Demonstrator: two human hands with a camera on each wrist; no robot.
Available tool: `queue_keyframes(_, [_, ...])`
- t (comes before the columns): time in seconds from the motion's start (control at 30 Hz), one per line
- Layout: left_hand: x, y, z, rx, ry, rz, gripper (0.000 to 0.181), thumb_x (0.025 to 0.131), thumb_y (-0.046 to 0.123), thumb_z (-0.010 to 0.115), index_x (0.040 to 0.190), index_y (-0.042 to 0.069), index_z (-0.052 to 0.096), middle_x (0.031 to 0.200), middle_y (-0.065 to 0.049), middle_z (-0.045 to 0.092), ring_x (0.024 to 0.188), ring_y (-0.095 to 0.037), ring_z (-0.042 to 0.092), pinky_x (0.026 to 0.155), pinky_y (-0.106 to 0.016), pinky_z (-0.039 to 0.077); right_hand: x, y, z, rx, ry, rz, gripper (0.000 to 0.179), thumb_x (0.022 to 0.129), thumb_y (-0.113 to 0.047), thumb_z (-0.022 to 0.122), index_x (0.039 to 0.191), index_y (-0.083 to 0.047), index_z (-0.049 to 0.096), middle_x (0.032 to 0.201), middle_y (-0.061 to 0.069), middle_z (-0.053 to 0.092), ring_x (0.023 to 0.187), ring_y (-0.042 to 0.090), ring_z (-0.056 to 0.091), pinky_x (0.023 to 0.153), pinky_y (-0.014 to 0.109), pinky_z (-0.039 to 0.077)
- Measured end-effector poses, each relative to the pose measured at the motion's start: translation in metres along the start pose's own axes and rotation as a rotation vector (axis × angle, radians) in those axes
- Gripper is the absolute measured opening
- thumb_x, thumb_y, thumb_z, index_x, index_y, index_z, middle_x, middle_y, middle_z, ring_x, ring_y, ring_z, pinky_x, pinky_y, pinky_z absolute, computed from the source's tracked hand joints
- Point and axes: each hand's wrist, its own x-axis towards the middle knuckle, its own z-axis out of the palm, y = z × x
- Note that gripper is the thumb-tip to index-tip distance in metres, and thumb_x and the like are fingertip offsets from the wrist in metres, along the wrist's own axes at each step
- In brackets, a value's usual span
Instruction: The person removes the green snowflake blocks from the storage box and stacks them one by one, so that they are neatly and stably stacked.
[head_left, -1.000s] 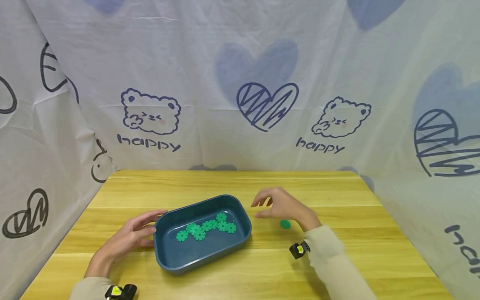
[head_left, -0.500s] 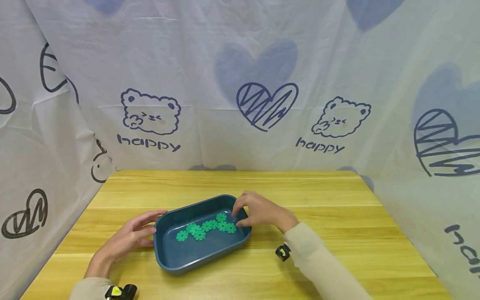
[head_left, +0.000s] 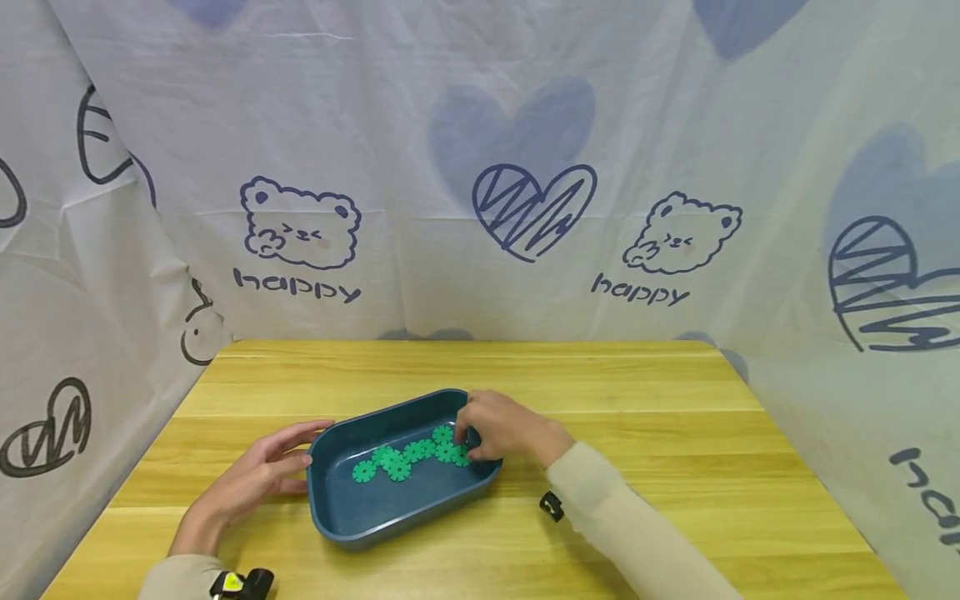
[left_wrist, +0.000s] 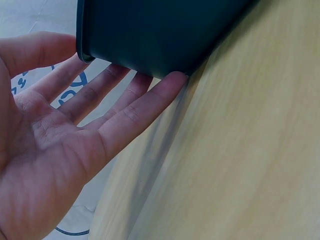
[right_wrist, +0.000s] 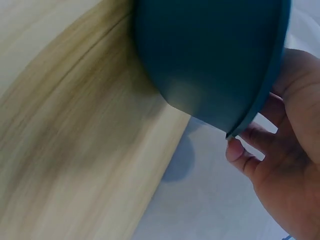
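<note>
While the tub point(head_left: 397, 500) is braced by the left hand point(head_left: 255, 478), fingers extended, the discs point(head_left: 413, 452) are reached by the right hand point(head_left: 508, 427), whose hold cannot be told; low, light fingertips are advised.

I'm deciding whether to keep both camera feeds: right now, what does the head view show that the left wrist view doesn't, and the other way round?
Head view only: the green notched discs, the inside of the blue tray, and the right hand, reaching over the tray's far end from the left hand.

Left wrist view only: the outer face of the end wall beside the left hand, with fingertips at it.

Both: the tray, the left hand, the wooden tabletop and the printed cloth.
</note>
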Motion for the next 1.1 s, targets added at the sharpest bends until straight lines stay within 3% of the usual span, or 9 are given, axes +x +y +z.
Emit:
queue_keyframes(0.23, [0.0, 0.001, 0.0, 0.001, 0.004, -0.007, 0.054, 0.108, 0.011, 0.05, 0.158, 0.002, 0.034, 0.14, 0.014, 0.059, 0.121, -0.009, 0.066, 0.091, -0.041, 0.064, 0.005, -0.006, 0.0, -0.018, -0.012, -0.014, 0.02, 0.085, -0.019, 0.086, 0.104, -0.014, 0.082, 0.104, -0.005, 0.078, 0.095, 0.012, 0.06, 0.09, 0.026, 0.055])
queue_keyframes(0.37, [0.0, 0.0, 0.0, -0.003, -0.002, -0.002, 0.054, 0.108, 0.01, 0.05, 0.158, 0.002, 0.034, 0.14, 0.014, 0.059, 0.121, -0.009, 0.066, 0.09, -0.041, 0.064, 0.009, -0.009, 0.002, -0.016, -0.074, 0.014, 0.023, 0.086, -0.016, 0.086, 0.108, -0.014, 0.08, 0.108, -0.004, 0.077, 0.101, 0.011, 0.065, 0.093, 0.023, 0.056])
queue_keyframes(0.63, [0.0, 0.0, 0.0, -0.006, -0.007, 0.003, 0.053, 0.108, 0.01, 0.049, 0.158, 0.001, 0.034, 0.14, 0.014, 0.059, 0.122, -0.009, 0.066, 0.09, -0.041, 0.064, 0.017, -0.011, 0.007, -0.057, -0.15, 0.006, 0.023, 0.085, -0.012, 0.085, 0.107, -0.012, 0.081, 0.107, -0.002, 0.079, 0.097, 0.008, 0.07, 0.088, 0.02, 0.059])
queue_keyframes(1.1, [0.0, 0.001, 0.0, 0.0, 0.0, -0.006, 0.054, 0.108, 0.011, 0.05, 0.158, 0.002, 0.034, 0.139, 0.012, 0.06, 0.121, -0.009, 0.066, 0.091, -0.041, 0.064, 0.02, -0.014, 0.015, -0.143, -0.126, -0.008, 0.02, 0.086, -0.008, 0.084, 0.104, -0.015, 0.081, 0.106, -0.003, 0.078, 0.095, 0.009, 0.072, 0.082, 0.016, 0.058])
